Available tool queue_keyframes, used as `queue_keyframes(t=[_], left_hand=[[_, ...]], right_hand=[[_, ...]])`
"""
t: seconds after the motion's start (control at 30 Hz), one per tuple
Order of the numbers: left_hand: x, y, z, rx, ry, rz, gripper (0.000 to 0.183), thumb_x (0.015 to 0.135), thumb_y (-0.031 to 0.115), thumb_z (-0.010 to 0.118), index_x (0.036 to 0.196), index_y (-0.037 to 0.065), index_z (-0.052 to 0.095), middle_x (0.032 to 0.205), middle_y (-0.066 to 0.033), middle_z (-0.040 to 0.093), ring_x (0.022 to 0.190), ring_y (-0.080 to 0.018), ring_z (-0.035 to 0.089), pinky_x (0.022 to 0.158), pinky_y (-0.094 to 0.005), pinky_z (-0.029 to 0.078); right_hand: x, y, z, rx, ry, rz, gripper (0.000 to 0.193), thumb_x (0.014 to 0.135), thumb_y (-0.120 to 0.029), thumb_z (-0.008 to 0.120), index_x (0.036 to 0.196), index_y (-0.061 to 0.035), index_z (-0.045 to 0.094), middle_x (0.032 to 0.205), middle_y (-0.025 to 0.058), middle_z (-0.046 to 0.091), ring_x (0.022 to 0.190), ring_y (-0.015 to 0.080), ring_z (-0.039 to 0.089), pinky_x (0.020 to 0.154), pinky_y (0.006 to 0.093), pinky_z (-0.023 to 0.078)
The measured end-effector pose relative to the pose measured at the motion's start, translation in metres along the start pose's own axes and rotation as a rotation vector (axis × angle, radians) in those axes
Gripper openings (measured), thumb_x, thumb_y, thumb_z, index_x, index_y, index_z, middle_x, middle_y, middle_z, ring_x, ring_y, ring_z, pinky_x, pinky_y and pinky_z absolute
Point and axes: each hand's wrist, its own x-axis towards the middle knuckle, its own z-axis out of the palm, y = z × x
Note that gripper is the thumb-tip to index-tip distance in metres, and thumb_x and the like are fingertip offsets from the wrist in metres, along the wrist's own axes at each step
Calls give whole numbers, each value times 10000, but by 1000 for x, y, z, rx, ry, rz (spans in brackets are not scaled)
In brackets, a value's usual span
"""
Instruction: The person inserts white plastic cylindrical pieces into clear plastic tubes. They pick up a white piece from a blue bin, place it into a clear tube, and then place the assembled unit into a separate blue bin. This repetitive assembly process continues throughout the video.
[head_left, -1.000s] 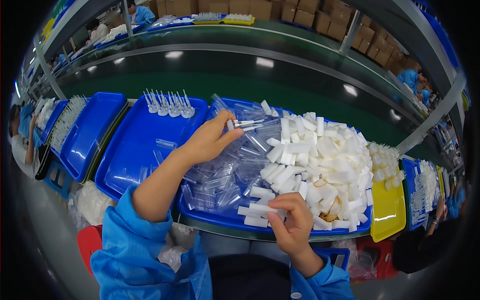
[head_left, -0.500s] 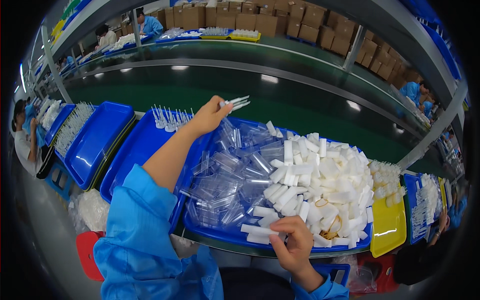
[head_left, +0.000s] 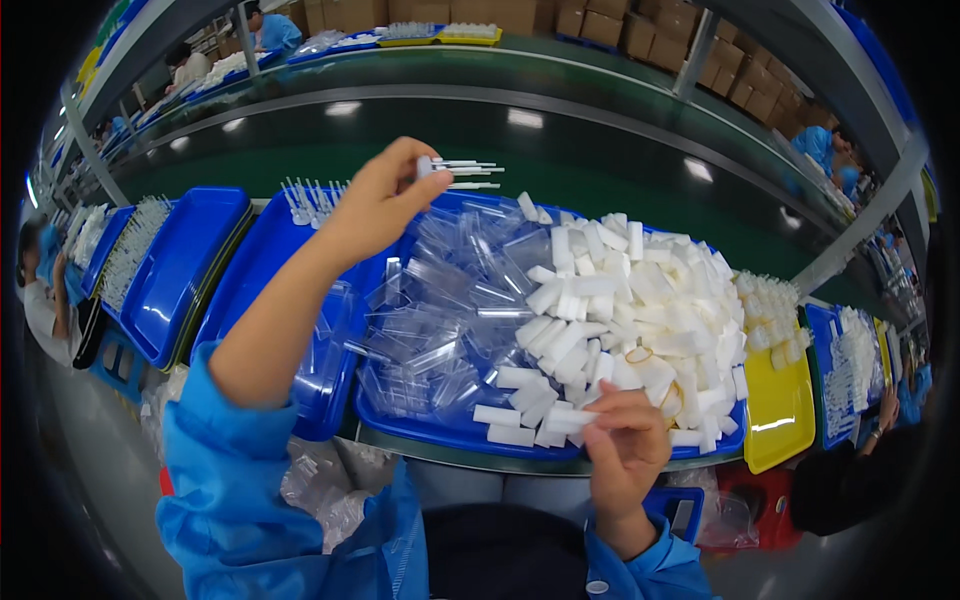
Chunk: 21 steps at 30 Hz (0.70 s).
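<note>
My left hand (head_left: 385, 195) is raised over the far edge of the blue tray, closed around the base of a cluster of thin white rods (head_left: 465, 170) that point right. My right hand (head_left: 632, 450) is low at the tray's near edge, thumb and fingertips pinching one end of a short white sleeve-like piece (head_left: 568, 419). Around it lie many similar white pieces (head_left: 640, 290), heaped on the right side of the tray. Clear plastic sleeves (head_left: 440, 300) fill the left side. Tan rubber bands (head_left: 638, 355) lie among the white pieces.
Left of my tray stands another blue tray (head_left: 235, 250) with upright white pronged parts (head_left: 312, 200) at its far end. A yellow tray (head_left: 780, 415) adjoins on the right. Beyond runs a green conveyor belt (head_left: 450, 130). Other people in blue work farther off.
My left hand has moved slightly left and up with the rods. My right hand has moved right, and its fingertips are now on a white piece. The view has shifted a little.
</note>
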Motion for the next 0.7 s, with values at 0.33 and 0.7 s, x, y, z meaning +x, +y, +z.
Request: queue_keyframes(t=[0.33,0.7], left_hand=[[-167,67,91,-713,-4,11,475,806,-56,673,1259,-66,532,1210,-139,544,1012,-161,576,864,-261,475],[-179,43,131,-708,52,109,504,767,-120,675,1245,-98,517,1231,-184,464,1123,-238,548,936,-348,505]], right_hand=[[-2,-10,-42,49,149,168,188,739,18,697,924,-6,670,948,99,689,903,174,628,1141,483,182],[-9,-9,-55,-88,115,172,205,738,7,714,938,-13,678,939,78,689,898,149,624,1140,486,173]])
